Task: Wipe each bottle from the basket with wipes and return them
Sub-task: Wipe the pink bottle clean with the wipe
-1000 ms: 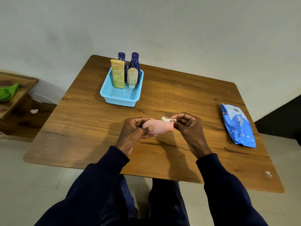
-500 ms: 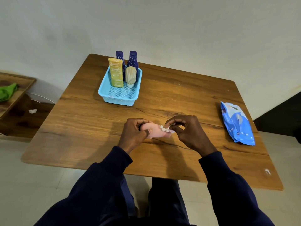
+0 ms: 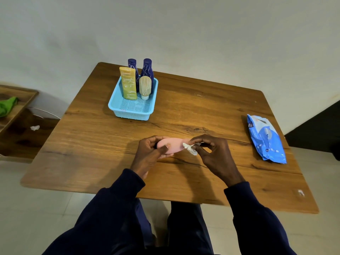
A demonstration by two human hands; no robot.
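Grips pink bottle point(image 3: 172, 147) in left hand point(image 3: 149, 153), rubs it with wipe point(image 3: 190, 149) pinched in right hand point(image 3: 213, 153) (4 others upright in basket point(image 3: 132, 115)); next likely calls for returning it.

head-worn view, angled down over table point(image 3: 103, 137)

The basket point(image 3: 132, 112) stands far on the table point(image 3: 92, 144), 4 bottles point(image 3: 128, 83) in its back half. The wipes pack point(image 3: 266, 138) lies to the right.
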